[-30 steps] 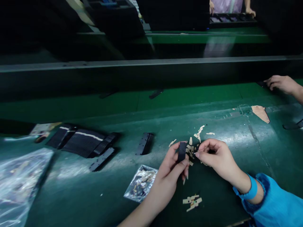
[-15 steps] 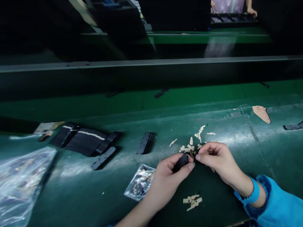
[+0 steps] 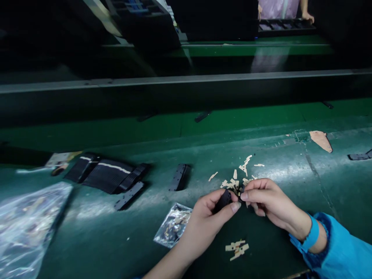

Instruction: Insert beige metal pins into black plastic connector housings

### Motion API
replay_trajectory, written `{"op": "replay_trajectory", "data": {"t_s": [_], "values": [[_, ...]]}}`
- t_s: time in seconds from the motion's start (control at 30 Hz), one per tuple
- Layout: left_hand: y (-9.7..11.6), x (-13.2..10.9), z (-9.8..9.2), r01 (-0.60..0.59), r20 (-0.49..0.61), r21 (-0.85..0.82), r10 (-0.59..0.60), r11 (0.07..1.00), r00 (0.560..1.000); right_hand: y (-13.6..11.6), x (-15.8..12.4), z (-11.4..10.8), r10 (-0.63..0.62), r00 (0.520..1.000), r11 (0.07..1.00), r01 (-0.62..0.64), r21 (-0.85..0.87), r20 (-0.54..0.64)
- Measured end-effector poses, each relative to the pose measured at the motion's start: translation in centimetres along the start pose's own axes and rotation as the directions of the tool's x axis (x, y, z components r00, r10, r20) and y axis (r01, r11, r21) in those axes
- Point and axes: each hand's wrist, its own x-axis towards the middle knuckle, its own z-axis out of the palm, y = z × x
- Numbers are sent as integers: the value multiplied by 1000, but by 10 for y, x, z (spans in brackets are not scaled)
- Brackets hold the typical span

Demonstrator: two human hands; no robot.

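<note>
My left hand (image 3: 207,219) grips a small black plastic part (image 3: 223,200) between thumb and fingers. My right hand (image 3: 269,201), in a blue sleeve with a blue wristband, pinches its fingertips together right against the end of that part; what sits in the pinch is too small to make out. Just beyond both hands lies a scatter of small tan paper-like pieces (image 3: 236,180). A few more tan pieces (image 3: 236,248) lie near the table's front edge.
On the green table (image 3: 290,162) lie a stack of black strips (image 3: 107,176), two single black parts (image 3: 178,177) (image 3: 128,195), a small clear bag (image 3: 174,224) and a big plastic bag (image 3: 26,224). A green conveyor (image 3: 203,126) carries black parts. A person stands far back (image 3: 279,7).
My left hand turned the black part from upright to lying low and both hands sank toward the table. The other person's hand at the right edge has gone. Parts on the conveyor drifted right.
</note>
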Motion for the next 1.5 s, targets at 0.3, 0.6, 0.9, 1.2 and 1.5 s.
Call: {"op": "replay_trajectory", "data": {"t_s": [0.3, 0.6, 0.9, 1.2, 1.5], "values": [[-1, -3, -3, -20, 44, -5, 20, 1000, 999, -2, 2, -5, 70, 992, 996, -77, 54, 106], [4, -2, -4, -45, 5, 62, 45, 997, 999, 0, 2, -4, 109, 978, 991, -121, 56, 178], [-5, 0, -4, 50, -59, -32, -52, 998, 997, -4, 3, -7, 9, 997, 998, -14, 61, 76], [-9, 0, -3, 68, 66, -79, -63, 995, 996, -4, 7, -9, -267, 954, 954, 242, -178, -137], [-14, -1, 3, 75, 134, -50, -68, 996, 989, 1, 8, -8, -286, 951, 924, 241, -296, -120]]}}
